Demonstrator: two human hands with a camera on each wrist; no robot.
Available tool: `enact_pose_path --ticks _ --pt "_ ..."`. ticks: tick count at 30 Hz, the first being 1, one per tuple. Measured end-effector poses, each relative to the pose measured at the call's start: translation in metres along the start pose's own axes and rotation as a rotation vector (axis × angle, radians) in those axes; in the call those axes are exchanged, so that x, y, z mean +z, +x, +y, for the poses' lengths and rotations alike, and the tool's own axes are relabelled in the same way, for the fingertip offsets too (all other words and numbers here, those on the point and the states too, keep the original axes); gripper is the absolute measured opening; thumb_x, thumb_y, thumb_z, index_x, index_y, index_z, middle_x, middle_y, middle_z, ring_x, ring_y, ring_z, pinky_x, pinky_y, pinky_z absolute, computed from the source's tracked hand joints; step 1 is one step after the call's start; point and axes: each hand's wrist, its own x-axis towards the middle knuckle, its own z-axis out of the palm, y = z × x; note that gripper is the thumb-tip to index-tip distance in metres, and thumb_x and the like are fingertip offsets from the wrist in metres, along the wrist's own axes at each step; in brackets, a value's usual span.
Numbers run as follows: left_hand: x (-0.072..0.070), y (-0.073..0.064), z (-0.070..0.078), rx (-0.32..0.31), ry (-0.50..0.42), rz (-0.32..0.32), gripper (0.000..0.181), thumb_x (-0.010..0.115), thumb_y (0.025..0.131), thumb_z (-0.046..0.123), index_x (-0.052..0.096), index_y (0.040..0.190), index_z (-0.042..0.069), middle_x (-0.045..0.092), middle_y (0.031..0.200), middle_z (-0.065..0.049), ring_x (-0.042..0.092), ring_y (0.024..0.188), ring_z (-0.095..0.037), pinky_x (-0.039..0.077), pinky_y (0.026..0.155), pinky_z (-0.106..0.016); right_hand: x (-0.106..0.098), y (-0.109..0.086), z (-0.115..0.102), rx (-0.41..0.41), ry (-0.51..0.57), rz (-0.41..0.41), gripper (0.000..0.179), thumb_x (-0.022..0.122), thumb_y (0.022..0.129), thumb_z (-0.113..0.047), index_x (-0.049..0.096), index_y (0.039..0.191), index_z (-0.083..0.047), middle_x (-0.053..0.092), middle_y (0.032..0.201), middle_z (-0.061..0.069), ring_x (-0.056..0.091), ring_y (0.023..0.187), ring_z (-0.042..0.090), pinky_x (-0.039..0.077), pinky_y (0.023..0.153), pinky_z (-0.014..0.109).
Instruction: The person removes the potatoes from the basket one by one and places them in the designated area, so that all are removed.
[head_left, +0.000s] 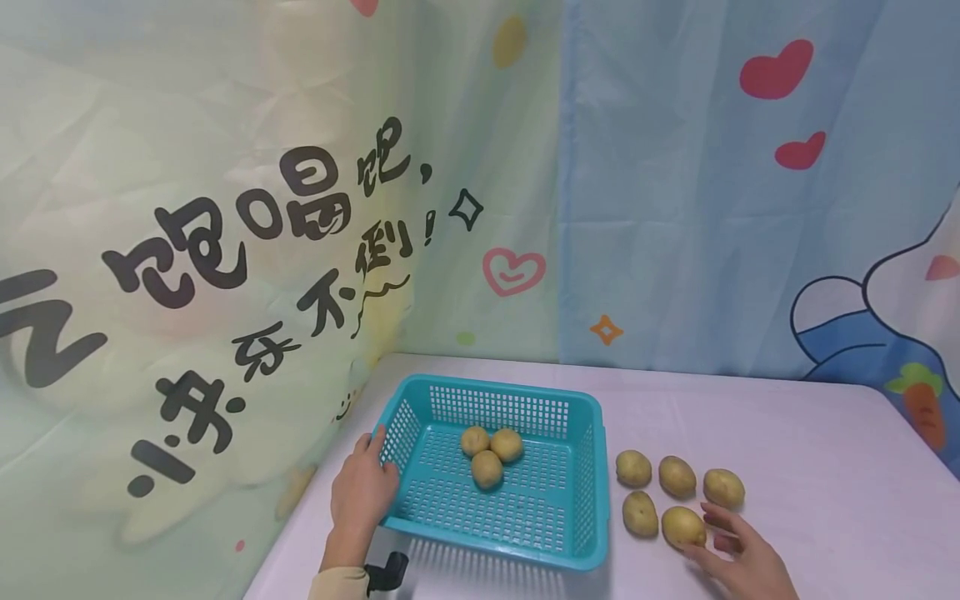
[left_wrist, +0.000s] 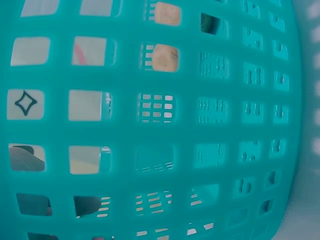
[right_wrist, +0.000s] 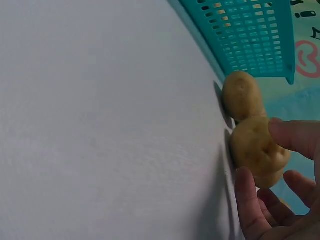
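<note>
A teal plastic basket (head_left: 510, 546) with perforated walls sits on the table, with three potatoes (head_left: 487, 470) grouped on its floor. My left hand (head_left: 365, 483) grips its left rim, thumb on the inner side; the left wrist view is filled by the basket's perforated wall (left_wrist: 125, 132). To the right of the basket, several potatoes stand in two short rows. Around the near-row potato (head_left: 683, 527) on the right, my right hand (head_left: 742, 554) has its thumb and fingers spread, fingertips right at its sides. Another potato (right_wrist: 242, 95) lies beside it, toward the basket.
A white cloth covers the table (head_left: 840, 500). Behind it and along the left hangs a printed curtain (head_left: 480, 167) with hearts and black lettering. The far-row potatoes (head_left: 677, 477) lie just beyond my right hand. A black band (head_left: 387, 572) is on my left wrist.
</note>
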Motion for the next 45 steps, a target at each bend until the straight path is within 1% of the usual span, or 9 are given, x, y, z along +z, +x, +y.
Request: enact_pose_path --ticks 4,8,15,19,25,33,36,41,45 --pt "-0.001 0.001 0.001 -0.002 -0.003 -0.005 0.059 0.055 0.087 0.012 0.046 0.146 0.008 0.046 0.144 -0.021 0.062 0.095 -0.036 0.045 0.052 -0.035 -0.008 -0.003 -0.006 0.036 0.057 0.025 0.092 0.073 0.08 -0.054 0.034 0.148 -0.004 0.041 0.143 0.027 0.054 0.113 0.042 0.055 0.078 0.037" --pt "-0.002 0.0 0.0 0.0 -0.005 -0.013 0.06 0.054 0.087 0.012 0.046 0.146 0.007 0.046 0.144 -0.022 0.062 0.099 -0.037 0.045 0.052 -0.035 -0.011 -0.009 -0.024 0.039 0.138 0.089 0.074 0.066 0.09 -0.045 0.039 0.145 -0.002 0.046 0.139 0.027 0.061 0.097 0.021 0.056 0.07 0.028" --pt "-0.001 -0.002 -0.002 -0.007 -0.009 -0.032 0.061 0.055 0.087 0.011 0.044 0.147 0.008 0.044 0.147 -0.022 0.061 0.103 -0.039 0.049 0.057 -0.038 0.005 -0.025 -0.076 -0.077 0.239 0.134 0.054 0.064 0.095 -0.034 0.05 0.136 -0.003 0.053 0.136 0.018 0.058 0.088 -0.004 0.054 0.072 0.022" --pt "0.0 -0.002 -0.002 0.018 -0.005 -0.023 0.061 0.057 0.086 0.009 0.045 0.146 0.006 0.045 0.145 -0.023 0.061 0.103 -0.041 0.052 0.06 -0.042 0.021 -0.033 -0.106 -0.189 0.304 0.145 0.04 0.064 0.094 -0.017 0.056 0.13 -0.001 0.057 0.13 0.017 0.059 0.089 0.0 0.055 0.07 0.023" --pt "0.0 0.0 -0.002 0.039 0.007 0.0 0.061 0.059 0.086 0.01 0.046 0.145 0.006 0.046 0.144 -0.023 0.061 0.106 -0.042 0.054 0.066 -0.047 0.047 -0.036 -0.149 -0.255 0.435 0.055 0.033 0.063 0.093 -0.007 0.059 0.125 -0.003 0.06 0.125 0.014 0.062 0.092 0.011 0.057 0.071 0.027" --pt "0.0 0.0 -0.002 0.045 0.014 0.005 0.06 0.056 0.086 0.006 0.047 0.145 0.006 0.047 0.143 -0.023 0.062 0.102 -0.04 0.052 0.061 -0.043 0.062 -0.025 -0.18 -0.435 0.287 0.116 0.023 0.068 0.09 -0.009 0.068 0.112 -0.013 0.068 0.112 0.0 0.063 0.094 0.015 0.053 0.074 0.023" --pt "0.0 -0.001 -0.001 0.042 0.018 0.006 0.06 0.056 0.085 0.006 0.047 0.145 0.005 0.048 0.142 -0.023 0.062 0.101 -0.039 0.052 0.061 -0.044 0.063 -0.016 -0.186 -0.5 0.301 0.13 0.022 0.068 0.09 -0.009 0.068 0.112 -0.012 0.068 0.111 0.001 0.063 0.093 0.017 0.053 0.074 0.024" --pt "0.0 -0.001 -0.001 0.038 0.019 0.014 0.06 0.057 0.085 0.006 0.048 0.144 0.006 0.048 0.142 -0.022 0.062 0.099 -0.038 0.052 0.06 -0.042 0.065 0.003 -0.195 -0.506 0.349 0.145 0.024 0.065 0.092 -0.009 0.066 0.115 -0.007 0.067 0.11 0.006 0.062 0.091 0.019 0.056 0.069 0.024" --pt "0.001 -0.001 -0.001 0.028 0.015 0.012 0.06 0.057 0.085 0.007 0.047 0.145 0.007 0.048 0.143 -0.022 0.062 0.101 -0.04 0.051 0.059 -0.042 0.072 0.019 -0.203 -0.448 0.412 0.125 0.023 0.064 0.092 -0.009 0.066 0.114 -0.004 0.066 0.109 0.01 0.064 0.089 0.018 0.058 0.069 0.029"
